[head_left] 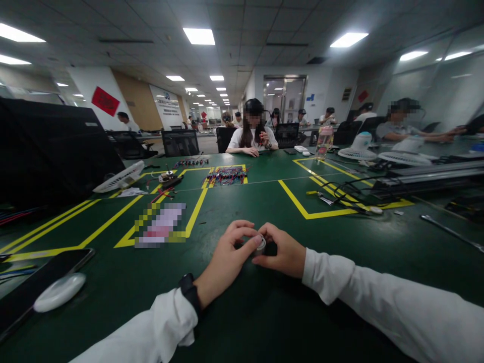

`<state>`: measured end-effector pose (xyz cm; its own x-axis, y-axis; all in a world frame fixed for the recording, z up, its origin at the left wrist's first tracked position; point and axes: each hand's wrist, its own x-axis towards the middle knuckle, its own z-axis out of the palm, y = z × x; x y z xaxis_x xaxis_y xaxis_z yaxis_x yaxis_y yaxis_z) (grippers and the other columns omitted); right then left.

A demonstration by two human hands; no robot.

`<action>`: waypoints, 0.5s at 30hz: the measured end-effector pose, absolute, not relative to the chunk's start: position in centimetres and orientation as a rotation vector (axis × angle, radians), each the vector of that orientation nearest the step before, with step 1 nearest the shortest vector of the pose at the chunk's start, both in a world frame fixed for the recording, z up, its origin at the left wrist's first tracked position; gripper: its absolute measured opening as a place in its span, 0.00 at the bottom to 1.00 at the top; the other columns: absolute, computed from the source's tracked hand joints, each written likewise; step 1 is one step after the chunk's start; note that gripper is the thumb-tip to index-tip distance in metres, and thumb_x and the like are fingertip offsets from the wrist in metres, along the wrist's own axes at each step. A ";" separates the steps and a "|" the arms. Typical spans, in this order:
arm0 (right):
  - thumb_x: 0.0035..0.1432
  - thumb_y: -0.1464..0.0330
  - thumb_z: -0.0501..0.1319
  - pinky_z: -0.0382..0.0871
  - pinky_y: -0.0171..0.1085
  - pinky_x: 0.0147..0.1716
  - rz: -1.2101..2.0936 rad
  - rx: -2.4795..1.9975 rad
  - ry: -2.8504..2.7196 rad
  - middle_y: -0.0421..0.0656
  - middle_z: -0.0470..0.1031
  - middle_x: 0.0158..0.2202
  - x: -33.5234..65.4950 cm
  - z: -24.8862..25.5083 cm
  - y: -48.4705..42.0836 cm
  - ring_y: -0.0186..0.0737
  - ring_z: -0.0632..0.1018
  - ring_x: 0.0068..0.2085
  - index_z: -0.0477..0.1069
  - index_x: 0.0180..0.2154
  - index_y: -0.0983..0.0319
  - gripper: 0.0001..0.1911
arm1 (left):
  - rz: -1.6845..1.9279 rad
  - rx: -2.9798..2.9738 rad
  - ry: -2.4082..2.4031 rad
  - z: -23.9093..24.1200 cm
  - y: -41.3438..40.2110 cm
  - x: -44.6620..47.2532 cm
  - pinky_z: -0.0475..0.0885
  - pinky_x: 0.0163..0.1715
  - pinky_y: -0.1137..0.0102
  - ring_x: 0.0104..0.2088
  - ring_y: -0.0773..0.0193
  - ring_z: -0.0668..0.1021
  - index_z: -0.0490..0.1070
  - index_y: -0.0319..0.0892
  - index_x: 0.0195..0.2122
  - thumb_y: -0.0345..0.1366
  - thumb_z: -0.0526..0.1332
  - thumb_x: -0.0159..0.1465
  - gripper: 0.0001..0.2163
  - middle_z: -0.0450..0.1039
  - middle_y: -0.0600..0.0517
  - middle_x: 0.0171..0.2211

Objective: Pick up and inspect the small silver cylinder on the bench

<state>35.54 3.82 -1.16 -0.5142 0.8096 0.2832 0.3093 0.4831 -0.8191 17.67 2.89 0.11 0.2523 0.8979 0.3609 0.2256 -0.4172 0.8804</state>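
Observation:
Between my two hands, low over the green table (227,206), is a small silvery round object (260,245), like a little metal cylinder with a ring-shaped top. My left hand (237,247) has its thumb on the top edge, with its fingers curled round the far side. Coming from the right, my right hand (282,250) grips its side between thumb and fingers. My fingers cover much of the object, so its exact kind does not show.
Yellow tape (298,199) marks areas on the table. Bundled wires (229,175) lie ahead, black cables (342,194) at right. At left are a phone (49,287) and a white mouse-shaped object (60,292). A person (254,133) sits opposite; a bottle (324,141) and fans (359,148) stand farther right.

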 end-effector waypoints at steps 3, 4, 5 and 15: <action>0.46 0.65 0.68 0.67 0.35 0.39 0.925 -0.948 -2.063 0.41 0.70 0.37 35.5 -1.0 3.7 0.32 0.72 0.38 0.62 0.39 0.64 0.21 | 1.317 1.726 1.063 0.7 3.2 17.0 0.71 0.43 0.65 0.47 0.58 0.75 0.78 0.43 0.34 0.41 0.62 0.61 0.09 0.70 0.47 0.45; 0.46 0.65 0.67 0.67 0.35 0.39 0.912 -0.963 -2.064 0.41 0.70 0.38 35.6 -0.9 3.6 0.32 0.71 0.38 0.62 0.39 0.64 0.20 | 1.347 1.721 1.082 1.0 3.3 16.6 0.71 0.43 0.65 0.46 0.58 0.75 0.78 0.43 0.35 0.42 0.62 0.61 0.09 0.71 0.47 0.44; 0.46 0.66 0.67 0.66 0.35 0.39 0.900 -0.979 -2.066 0.41 0.70 0.37 35.7 -0.8 3.5 0.32 0.71 0.38 0.62 0.39 0.64 0.20 | 1.361 1.729 1.104 1.3 3.4 16.2 0.71 0.43 0.65 0.45 0.58 0.75 0.78 0.43 0.36 0.42 0.61 0.62 0.10 0.73 0.48 0.42; 0.48 0.65 0.65 0.65 0.35 0.36 0.863 -1.084 -2.087 0.42 0.71 0.37 37.5 -0.7 3.8 0.32 0.70 0.36 0.62 0.42 0.64 0.20 | 0.805 2.278 1.158 0.2 3.3 14.2 0.64 0.51 0.52 0.51 0.51 0.74 0.80 0.56 0.39 0.39 0.62 0.61 0.08 0.77 0.50 0.50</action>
<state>37.52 3.81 -0.66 -0.4662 0.8553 0.2262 0.4457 0.4480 -0.7750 14.16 3.33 0.17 0.4750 0.8304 0.2912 0.5621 -0.5409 0.6257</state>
